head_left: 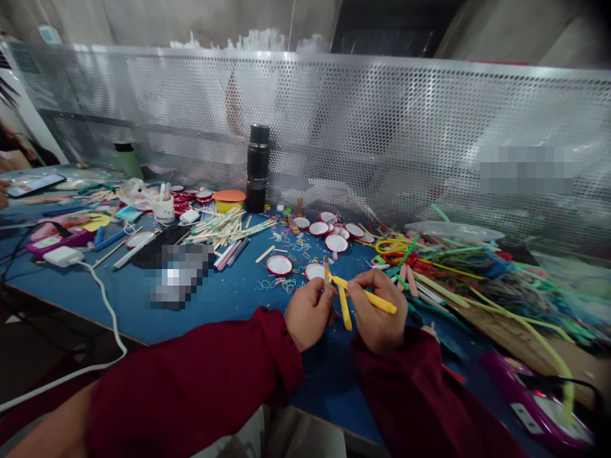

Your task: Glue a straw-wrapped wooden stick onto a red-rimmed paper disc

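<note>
My left hand (307,313) is closed around a brown craft stick (326,270), which points up between thumb and fingers. In my right hand (379,315) is a slim yellow marker (382,301), its tip close to the stick; whether they touch is unclear. A second yellow piece (345,310) slants down between the hands, and I cannot tell if it is held. Just beyond my left hand lies a small white disc with a red rim (316,271), partly covered. Another red-rimmed disc (279,264) lies to its left, among scattered pastel rubber bands (274,285).
Behind the blue table (214,312) runs a perforated metal screen (382,127). A black bottle (258,172) stands before it. Pale sticks (219,228) lie left of centre. Tangled coloured strands (506,286) and a purple device (539,404) occupy the right. A white cable (112,312) hangs left.
</note>
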Tool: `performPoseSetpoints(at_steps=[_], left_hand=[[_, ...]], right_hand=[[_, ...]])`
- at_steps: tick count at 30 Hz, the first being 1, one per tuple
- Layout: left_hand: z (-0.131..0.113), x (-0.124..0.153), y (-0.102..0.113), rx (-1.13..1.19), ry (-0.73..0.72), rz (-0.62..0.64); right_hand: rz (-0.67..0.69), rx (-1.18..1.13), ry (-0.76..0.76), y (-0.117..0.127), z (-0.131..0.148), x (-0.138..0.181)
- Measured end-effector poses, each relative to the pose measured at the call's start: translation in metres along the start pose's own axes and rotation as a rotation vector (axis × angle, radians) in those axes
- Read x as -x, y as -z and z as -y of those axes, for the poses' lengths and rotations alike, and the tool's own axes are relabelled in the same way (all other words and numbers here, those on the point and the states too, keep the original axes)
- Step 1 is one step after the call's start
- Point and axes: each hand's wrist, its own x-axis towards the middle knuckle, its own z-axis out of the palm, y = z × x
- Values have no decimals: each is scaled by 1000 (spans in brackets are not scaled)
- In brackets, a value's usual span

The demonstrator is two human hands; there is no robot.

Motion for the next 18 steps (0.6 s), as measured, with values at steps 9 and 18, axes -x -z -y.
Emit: performPoseSetpoints(at_steps=[9, 18], left_hand=[[0, -1, -1, -5, -5, -16], [1, -1, -1, -17, -21, -11]], right_hand=[[10, 0, 11, 1, 0, 0], [6, -12, -4, 0, -1, 1]])
